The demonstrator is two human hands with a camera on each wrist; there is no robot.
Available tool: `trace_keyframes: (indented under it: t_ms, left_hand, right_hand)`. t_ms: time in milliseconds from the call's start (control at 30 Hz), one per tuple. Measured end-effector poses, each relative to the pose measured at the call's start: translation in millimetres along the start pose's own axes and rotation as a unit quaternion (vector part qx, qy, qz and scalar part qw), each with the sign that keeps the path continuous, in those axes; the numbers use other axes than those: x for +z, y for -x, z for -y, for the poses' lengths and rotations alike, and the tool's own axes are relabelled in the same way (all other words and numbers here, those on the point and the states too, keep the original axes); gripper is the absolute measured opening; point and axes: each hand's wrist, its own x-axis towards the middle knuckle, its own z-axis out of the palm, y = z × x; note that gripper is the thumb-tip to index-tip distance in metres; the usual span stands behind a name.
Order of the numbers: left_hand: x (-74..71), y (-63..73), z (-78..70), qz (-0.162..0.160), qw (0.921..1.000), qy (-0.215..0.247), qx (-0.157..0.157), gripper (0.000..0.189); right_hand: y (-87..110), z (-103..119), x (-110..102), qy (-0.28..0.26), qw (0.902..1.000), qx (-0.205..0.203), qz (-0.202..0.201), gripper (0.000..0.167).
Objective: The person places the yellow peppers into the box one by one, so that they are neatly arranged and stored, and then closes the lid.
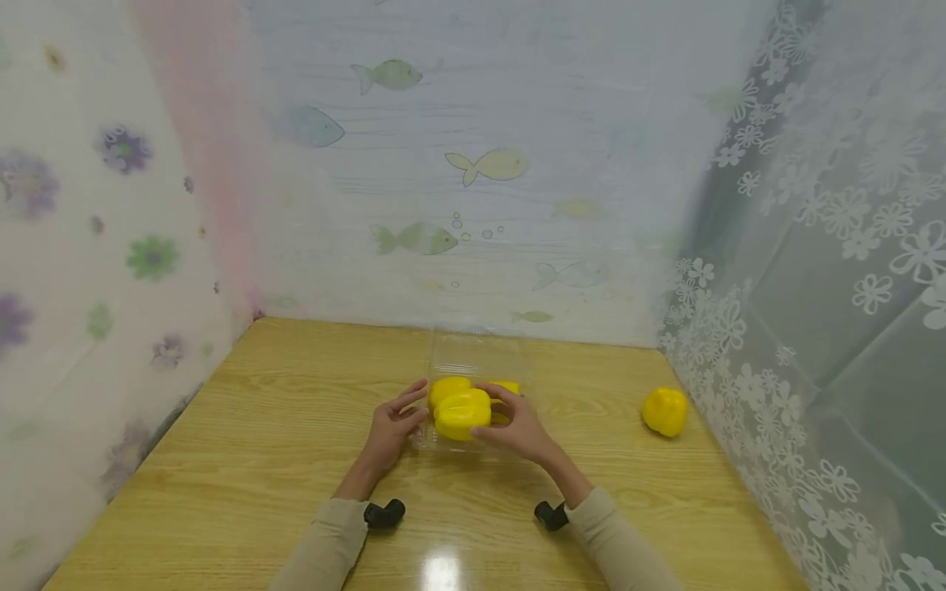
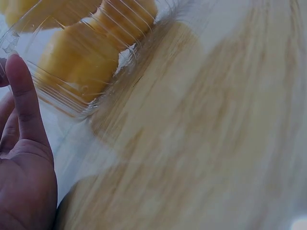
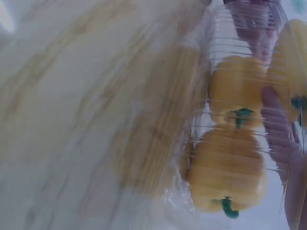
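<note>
Pinching 1 yellow pepper point(image 1: 461, 415), right fingers point(image 1: 507, 399) curl; straight left fingers point(image 2: 26, 98) touch clear box point(image 1: 476, 355).

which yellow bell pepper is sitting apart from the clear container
The yellow bell pepper alone on the right, by the flower-patterned sheet; the others are grouped at the clear plastic container.

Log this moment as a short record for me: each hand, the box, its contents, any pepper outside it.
left hand: at the left side of the clear plastic box
right hand: holds a yellow pepper between thumb and fingers, over the box
box: on the wooden table, its lid open at the far side
contents: at least two peppers with green stems show through the wall; exact count hidden
outside: one lone pepper, on the table's right
</note>
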Motion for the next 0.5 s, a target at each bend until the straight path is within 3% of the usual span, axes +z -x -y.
trace_keyframes:
  t_ms: [300,500]
  left_hand:
    - [1.8,0.1,-1.6,-0.004,0.9999,-0.012,-0.004,0.047]
    - [1.7,1.4,-1.6,0.000,0.9999,-0.016,-0.002,0.047]
  right_hand:
    - [-0.4,-2.5,4.3,0.073,0.9968,0.033,-0.004,0.069]
    - [-2.8,-3.6,6.0,0.087,0.9959,0.025,0.006,0.065]
